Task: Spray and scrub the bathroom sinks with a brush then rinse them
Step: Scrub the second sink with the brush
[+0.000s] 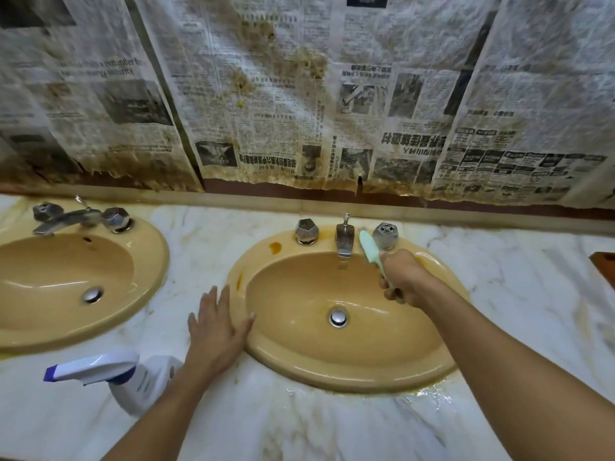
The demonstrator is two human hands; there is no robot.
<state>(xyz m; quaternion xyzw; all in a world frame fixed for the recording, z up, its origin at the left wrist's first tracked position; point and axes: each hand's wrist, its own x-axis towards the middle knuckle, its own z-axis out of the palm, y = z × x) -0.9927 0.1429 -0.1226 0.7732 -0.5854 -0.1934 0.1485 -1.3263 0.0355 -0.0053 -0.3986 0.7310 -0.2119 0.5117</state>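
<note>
Two tan oval sinks are set in a white marble counter: the right sink [429,361] in front of me and the left sink [146,261] at the frame's left. My right hand [404,277] grips the handle of a pale green brush [368,247], whose head lies against the sink's back ledge between the chrome spout [344,239] and the right tap knob [385,236]. My left hand [218,331] rests flat with spread fingers on the counter at the right sink's left rim. A white spray bottle [133,377] with a blue nozzle lies beside my left forearm.
Stained newspaper covers the wall behind the counter. The left sink has its own chrome faucet [80,217]. A second knob [307,231] sits left of the spout. Water pools on the marble counter [416,397] at the right sink's front rim. A brown object [604,264] shows at the right edge.
</note>
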